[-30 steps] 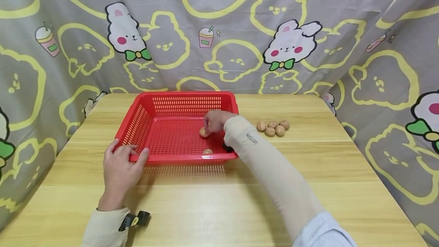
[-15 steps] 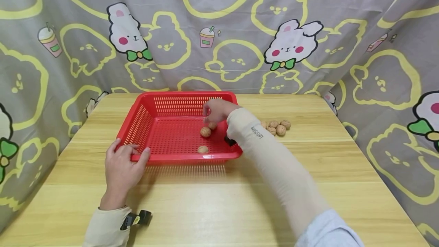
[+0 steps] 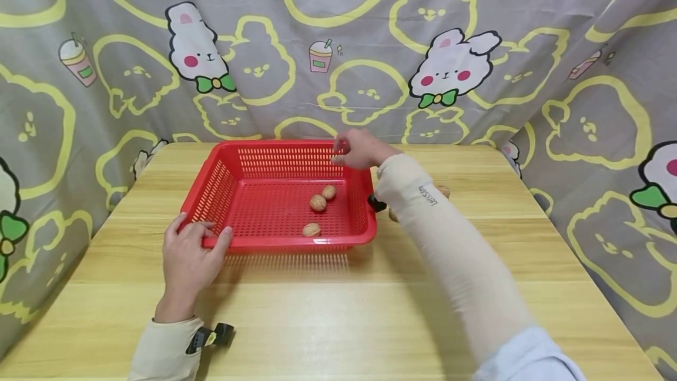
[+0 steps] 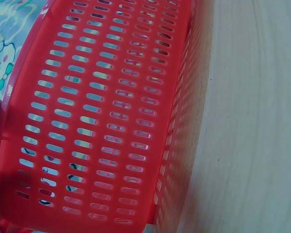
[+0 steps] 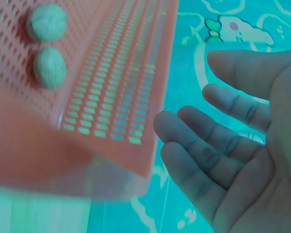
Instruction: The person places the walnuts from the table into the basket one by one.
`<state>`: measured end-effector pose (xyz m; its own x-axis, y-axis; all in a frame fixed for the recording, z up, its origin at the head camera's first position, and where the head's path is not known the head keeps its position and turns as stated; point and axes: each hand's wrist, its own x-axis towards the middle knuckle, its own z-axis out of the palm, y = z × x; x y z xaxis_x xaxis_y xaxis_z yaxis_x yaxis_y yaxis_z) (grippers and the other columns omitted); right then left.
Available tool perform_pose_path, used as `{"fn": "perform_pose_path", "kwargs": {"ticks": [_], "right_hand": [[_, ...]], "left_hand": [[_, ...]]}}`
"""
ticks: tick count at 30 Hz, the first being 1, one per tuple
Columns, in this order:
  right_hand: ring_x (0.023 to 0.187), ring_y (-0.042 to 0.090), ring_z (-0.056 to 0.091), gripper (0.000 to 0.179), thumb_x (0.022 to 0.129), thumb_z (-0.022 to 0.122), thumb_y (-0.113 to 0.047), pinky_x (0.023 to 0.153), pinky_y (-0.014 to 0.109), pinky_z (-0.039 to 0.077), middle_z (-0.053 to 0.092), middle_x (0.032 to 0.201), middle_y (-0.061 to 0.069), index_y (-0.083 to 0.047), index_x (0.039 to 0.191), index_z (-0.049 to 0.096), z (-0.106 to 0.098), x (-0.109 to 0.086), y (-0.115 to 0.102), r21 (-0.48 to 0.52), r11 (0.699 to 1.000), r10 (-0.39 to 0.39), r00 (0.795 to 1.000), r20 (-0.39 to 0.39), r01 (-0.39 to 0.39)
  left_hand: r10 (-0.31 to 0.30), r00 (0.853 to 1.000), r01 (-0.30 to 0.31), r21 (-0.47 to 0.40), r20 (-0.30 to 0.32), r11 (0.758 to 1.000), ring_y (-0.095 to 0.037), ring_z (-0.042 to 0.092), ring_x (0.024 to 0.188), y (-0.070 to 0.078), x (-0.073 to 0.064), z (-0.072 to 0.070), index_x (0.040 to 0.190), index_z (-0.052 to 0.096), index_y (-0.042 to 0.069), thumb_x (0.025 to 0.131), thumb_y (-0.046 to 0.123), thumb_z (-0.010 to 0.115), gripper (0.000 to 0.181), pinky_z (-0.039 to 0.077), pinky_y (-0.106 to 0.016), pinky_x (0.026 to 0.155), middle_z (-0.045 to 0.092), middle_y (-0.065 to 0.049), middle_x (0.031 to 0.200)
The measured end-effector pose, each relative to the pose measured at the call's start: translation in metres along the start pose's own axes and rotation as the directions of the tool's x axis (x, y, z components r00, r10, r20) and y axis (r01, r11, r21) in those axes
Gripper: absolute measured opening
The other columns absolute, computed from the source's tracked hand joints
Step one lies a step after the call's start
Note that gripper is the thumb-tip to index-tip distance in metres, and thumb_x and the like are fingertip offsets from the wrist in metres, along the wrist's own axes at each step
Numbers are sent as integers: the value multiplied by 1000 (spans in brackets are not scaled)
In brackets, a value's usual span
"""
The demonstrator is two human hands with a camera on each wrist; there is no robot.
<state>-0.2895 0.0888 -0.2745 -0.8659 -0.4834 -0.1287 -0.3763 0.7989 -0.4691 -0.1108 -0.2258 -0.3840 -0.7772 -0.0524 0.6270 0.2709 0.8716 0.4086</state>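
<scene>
A red plastic basket (image 3: 296, 242) stands on the table, and three walnuts lie in it: one walnut (image 3: 312, 229) near the front wall and two together, a walnut (image 3: 318, 203) and a walnut (image 3: 329, 192), farther back. My left hand (image 3: 190, 263) grips the basket's front left corner, thumb over the front rim. My right hand (image 3: 362, 149) hovers at the back right rim, holding nothing. In the right wrist view its fingers (image 5: 199, 150) are loosely bent, with the thumb apart from them. Right of the basket, more walnuts (image 3: 443, 191) lie mostly hidden behind my right forearm.
The wooden table (image 3: 317, 322) carries everything. A grey patterned curtain (image 3: 370, 46) hangs along its back and sides. On my left wrist sits a black camera strap (image 3: 208, 338); another black camera (image 3: 376, 203) on my right wrist is close to the basket's right rim.
My right hand has let go of a walnut in the basket, then risen and moved right to the back right rim. The front walnut has rolled slightly left. My left hand stays put.
</scene>
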Motion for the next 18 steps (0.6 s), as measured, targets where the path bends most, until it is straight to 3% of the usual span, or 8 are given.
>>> {"fn": "perform_pose_path", "kwargs": {"ticks": [8, 18], "right_hand": [[90, 27, 60, 22, 90, 68, -24, 74, 39, 53, 64, 103, 13, -7, 102, 62, -12, -14, 32, 34, 998, 52, 992, -117, -48], [93, 32, 60, 26, 91, 65, -22, 81, 46, 50, 63, 102, 19, -1, 107, 61, -20, -36, 90, 78, 993, 98, 982, -158, -87]], "left_hand": [[23, 1000, -23, -1, -21, 1000, -42, 59, 89, -2, -1, 1, 69, 55, -3, 84, 30, 62, 37, 25, -50, 111, 66, -26, 85], [48, 998, -49, -10, -36, 999, -43, 60, 87, -1, 0, 0, 68, 55, -2, 84, 33, 61, 39, 27, -53, 109, 66, -26, 83]]}}
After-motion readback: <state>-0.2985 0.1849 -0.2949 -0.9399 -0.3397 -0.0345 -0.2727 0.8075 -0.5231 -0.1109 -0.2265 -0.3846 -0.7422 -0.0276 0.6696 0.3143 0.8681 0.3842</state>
